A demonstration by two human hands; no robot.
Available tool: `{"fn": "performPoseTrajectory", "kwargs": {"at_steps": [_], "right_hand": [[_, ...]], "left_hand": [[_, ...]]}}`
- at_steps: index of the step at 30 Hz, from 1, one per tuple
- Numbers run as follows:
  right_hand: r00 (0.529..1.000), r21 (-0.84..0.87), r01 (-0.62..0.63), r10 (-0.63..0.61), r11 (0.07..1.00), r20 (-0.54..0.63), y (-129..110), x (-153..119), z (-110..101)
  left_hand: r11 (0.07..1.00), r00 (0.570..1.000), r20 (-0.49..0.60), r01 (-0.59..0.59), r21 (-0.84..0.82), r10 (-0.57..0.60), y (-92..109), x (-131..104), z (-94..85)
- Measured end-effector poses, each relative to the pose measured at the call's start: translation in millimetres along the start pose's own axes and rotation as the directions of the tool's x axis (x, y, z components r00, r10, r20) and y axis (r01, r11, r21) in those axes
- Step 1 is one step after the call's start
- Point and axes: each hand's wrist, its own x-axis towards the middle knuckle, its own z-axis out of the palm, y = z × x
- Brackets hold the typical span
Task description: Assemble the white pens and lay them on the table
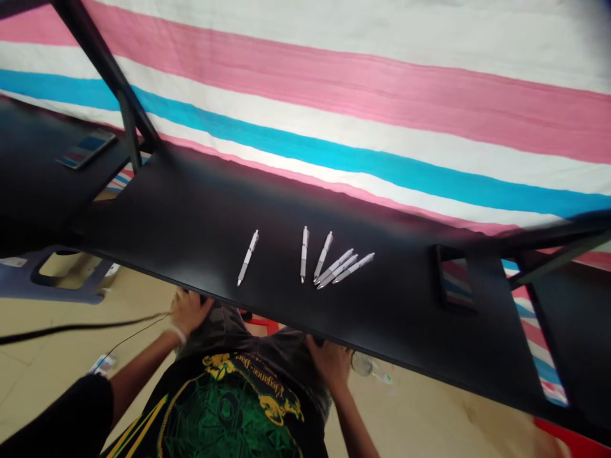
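Observation:
Several white and grey click pens lie on the black table (191, 210) in front of me. One pen (248, 257) sits apart on the left, and another pen (304, 254) lies almost straight toward me. To the right, slanted pens (337, 268) lie close together, some touching. My left hand (188, 310) is at the table's near edge, thumb apart from the fingers and nothing seen in it. Below the same edge, further right, my right hand (334, 362) has its thumb spread; the edge partly hides its fingers. Neither hand touches a pen.
A dark phone (456, 278) lies on the table's right side. Another phone-like device (86, 149) is on the adjoining table at left. Black frame bars (105, 70) rise beside a striped cloth (334, 95). A blue-grey plastic stool (52, 280) and a clear bottle (365, 364) are below.

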Motion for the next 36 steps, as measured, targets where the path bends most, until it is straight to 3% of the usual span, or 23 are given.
{"fn": "performPoseTrajectory", "kwargs": {"at_steps": [1, 3, 5, 6, 7, 9, 10, 11, 12, 13, 14, 16, 17, 18, 21, 24, 29, 31, 33, 36], "right_hand": [[0.999, 0.007, -0.045, 0.045, 0.999, 0.0, -7, -17, -1], [0.982, 0.164, 0.025, -0.054, 0.986, 0.179, -26, -46, -14], [0.857, 0.438, 0.039, -0.255, 0.898, 0.448, -55, -60, -38], [0.814, 0.52, 0.011, -0.31, 0.854, 0.491, -73, -60, -52], [0.811, 0.579, 0.042, -0.366, 0.814, 0.456, -93, -55, -65], [0.845, 0.62, 0.221, -0.465, 0.753, 0.264, -135, -34, -83], [0.84, 0.608, 0.299, -0.505, 0.735, 0.197, -156, -22, -88], [0.825, 0.574, 0.37, -0.543, 0.73, 0.159, -176, -10, -89], [0.811, 0.5, 0.445, -0.571, 0.743, 0.126, -193, 1, -87], [0.805, 0.387, 0.516, -0.587, 0.764, 0.087, -209, 10, -82], [0.808, 0.255, 0.555, -0.586, 0.791, 0.059, -222, 17, -76], [0.811, 0.067, 0.579, -0.582, 0.813, 0.059, -240, 24, -62], [0.8, 0.024, 0.595, -0.595, 0.803, 0.071, -246, 26, -56], [0.785, 0.008, 0.616, -0.614, 0.788, 0.079, -248, 28, -51], [0.748, 0.057, 0.66, -0.663, 0.749, 0.042, -243, 39, -49], [0.726, 0.204, 0.682, -0.684, 0.703, -0.071, -223, 59, -62], [0.742, 0.458, 0.653, -0.633, 0.603, -0.223, -191, 93, -92], [0.739, 0.52, 0.651, -0.617, 0.553, -0.27, -187, 104, -103], [0.72, 0.54, 0.67, -0.623, 0.51, -0.305, -188, 114, -112], [0.672, 0.492, 0.722, -0.663, 0.487, -0.33, -191, 130, -120]], "left_hand": [[0.998, 0.998, -0.034, 0.053, 0.033, -0.052, -3, -19, 5.9], [0.999, 0.999, 0.019, 0.036, 0.022, -0.036, -10, -51, 8.3], [0.99, 0.99, 0.127, -0.05, -0.133, 0.067, -12, -72, -4.4], [0.955, 0.965, 0.209, -0.099, -0.279, 0.161, -9, -77, -15.3], [0.89, 0.91, 0.318, -0.105, -0.443, 0.265, -4, -79, -28.2], [0.705, 0.745, 0.467, -0.007, -0.709, 0.477, 14, -79, -55.9], [0.619, 0.674, 0.476, 0.035, -0.784, 0.565, 25, -77, -69.1], [0.531, 0.633, 0.443, 0.058, -0.845, 0.635, 37, -74, -81.2], [0.444, 0.63, 0.374, 0.052, -0.895, 0.68, 50, -71, -91.9], [0.358, 0.655, 0.284, 0.022, -0.933, 0.7, 63, -66, -100.8], [0.267, 0.703, 0.182, -0.011, -0.964, 0.687, 75, -61, -108.0], [0.083, 0.85, -0.039, -0.097, -0.992, 0.525, 98, -45, -117.7], [0.02, 0.886, -0.123, -0.148, -0.989, 0.447, 109, -35, -120.5], [-0.037, 0.905, -0.204, -0.205, -0.978, 0.374, 120, -24, -122.2], [-0.147, 0.898, -0.358, -0.33, -0.933, 0.255, 148, 11, -122.1], [-0.105, 0.905, -0.406, -0.395, -0.913, 0.125, 169, 46, -116.5], [-0.26, 0.912, -0.401, -0.368, -0.893, 0.086, 197, 94, -108.9], [-0.31, 0.918, -0.375, -0.321, -0.895, 0.133, 208, 105, -109.4], [-0.346, 0.914, -0.309, -0.21, -0.914, 0.263, 218, 109, -110.4], [-0.329, 0.84, -0.193, -0.018, -0.944, 0.508, 227, 109, -108.1]]}}
